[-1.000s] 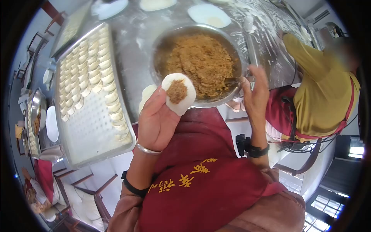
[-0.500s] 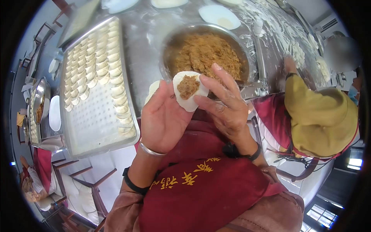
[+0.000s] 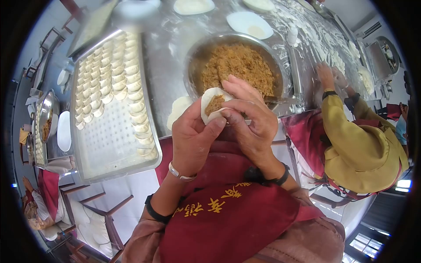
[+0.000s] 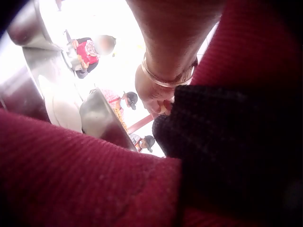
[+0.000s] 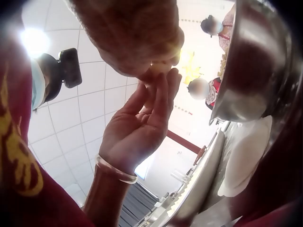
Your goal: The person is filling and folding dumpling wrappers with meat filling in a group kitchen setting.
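Observation:
Both hands meet at a round white wrapper with brown filling on it, in front of the metal bowl's near rim. The left hand pinches its lower left side, thumb raised to the edge. The right hand pinches the right edge, which is partly folded up over the filling. In the right wrist view the left hand reaches up to the right hand, the wrapper mostly hidden between them. Only the left hand's wrist and part of its fingers show in the left wrist view.
A bowl of filling stands behind the hands, a utensil at its right side. Another wrapper lies by the table's front edge. On the left is a tray with rows of folded dumplings. At right, another person works at the floured table.
The right hand has come from the bowl's right side to the wrapper and now pinches its edge. The left hand has turned inward, its thumb now at the wrapper, whose right side has folded up.

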